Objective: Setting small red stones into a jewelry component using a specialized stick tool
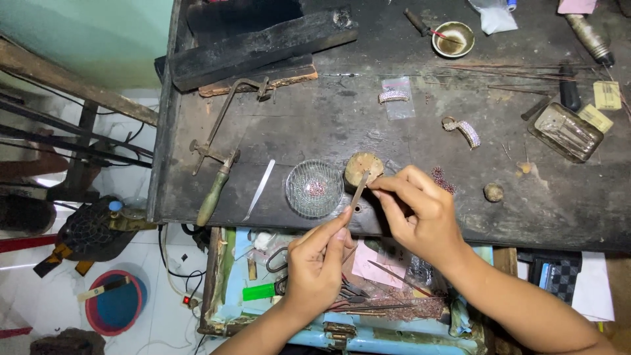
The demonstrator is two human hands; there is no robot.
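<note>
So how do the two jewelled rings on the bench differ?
The upper ring lies on a small clear plastic bag; the right-hand ring rests on the bare dark workbench. The upper one shows only its stone-set band edge-on; the right-hand one is angled, with a small loop visible. Both are pale and stone-set, untouched by either hand.

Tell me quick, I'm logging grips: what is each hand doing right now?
Left hand: closed, pinching the lower end of a thin metal tweezer-like tool.
Right hand: closed, fingertips pinched at the tool's tip beside the small round cork-like block.

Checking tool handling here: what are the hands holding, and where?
The left hand pinches a thin metal tool at its lower end. The right hand pinches something too small to identify.
</note>
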